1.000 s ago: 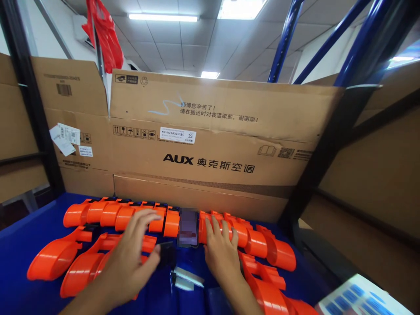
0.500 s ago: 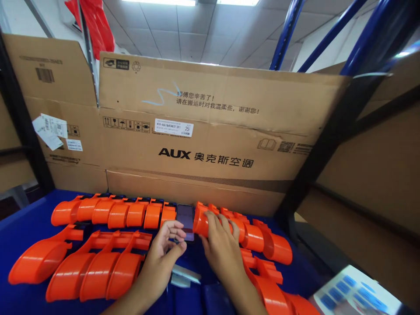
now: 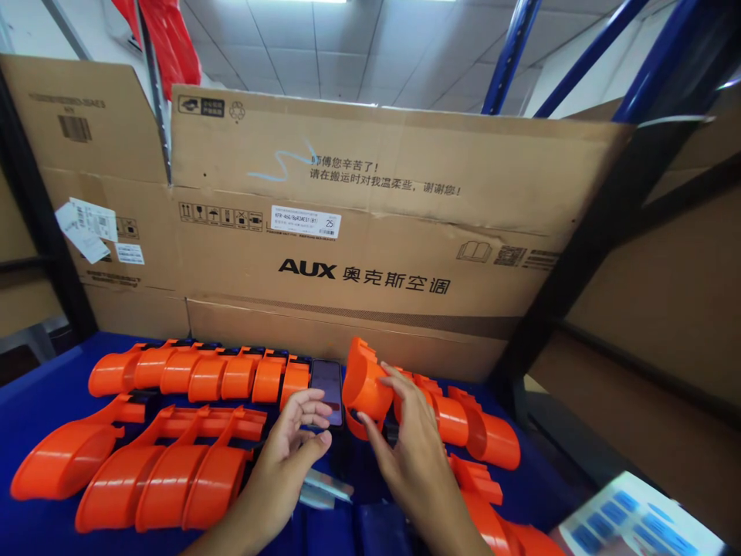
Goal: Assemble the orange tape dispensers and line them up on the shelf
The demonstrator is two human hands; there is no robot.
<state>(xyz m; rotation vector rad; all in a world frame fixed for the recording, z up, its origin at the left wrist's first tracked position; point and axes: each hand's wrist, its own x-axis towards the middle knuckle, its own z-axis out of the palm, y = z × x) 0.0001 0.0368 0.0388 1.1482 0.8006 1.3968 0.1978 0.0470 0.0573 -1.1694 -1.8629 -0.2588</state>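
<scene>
Blue tabletop (image 3: 46, 401) carries eleven orange scoops (image 3: 174, 483) leftward; right grip (image 3: 415, 440) pinches another scoop (image 3: 366, 386), left grip (image 3: 292, 448) half-open, empty.

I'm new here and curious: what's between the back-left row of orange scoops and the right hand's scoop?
A phone, as the head view shows.

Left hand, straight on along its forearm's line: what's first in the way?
Probably the phone, just ahead of the left hand. Depth is unclear, so it might pass above that and meet the cardboard behind.
</scene>
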